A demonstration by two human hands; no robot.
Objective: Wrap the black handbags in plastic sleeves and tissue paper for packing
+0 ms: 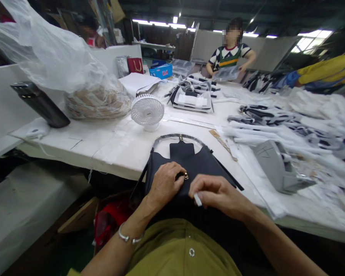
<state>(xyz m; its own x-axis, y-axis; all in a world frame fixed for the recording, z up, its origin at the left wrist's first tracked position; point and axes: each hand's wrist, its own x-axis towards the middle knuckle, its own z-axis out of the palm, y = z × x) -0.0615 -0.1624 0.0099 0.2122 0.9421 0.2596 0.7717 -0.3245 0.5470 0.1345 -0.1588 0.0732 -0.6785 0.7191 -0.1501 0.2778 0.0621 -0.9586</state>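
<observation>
Black handbag [202,163] lies flat at the near edge of the table [120,145], right in front of the person. Its looped handle [163,138] points away from them.

Left hand [164,183] sits palm-down on the handbag's near left part, with the fingers curled in at the gold clasp [186,176]. Can't tell whether it grips the clasp or only presses beside it. There is a silver bracelet [126,237] on that wrist.

Right hand [218,193] is over the handbag's near right edge. It is closed, with thumb and forefinger pinching a small white tab [197,199]. The two hands are close, with the clasp between them.

Around the handbag:
- white desk fan [147,111] just beyond it, slightly left
- clear plastic bag [74,73] of tan pieces further left of it
- black flask [40,104] leaning, far left of it
- grey folded form [276,166] near it on the right
- white-wrapped straps [276,126] spread beyond it to the right

Co-worker [230,55] stands well beyond the handbag at the far end of the table, both hands on a clear sheet.
</observation>
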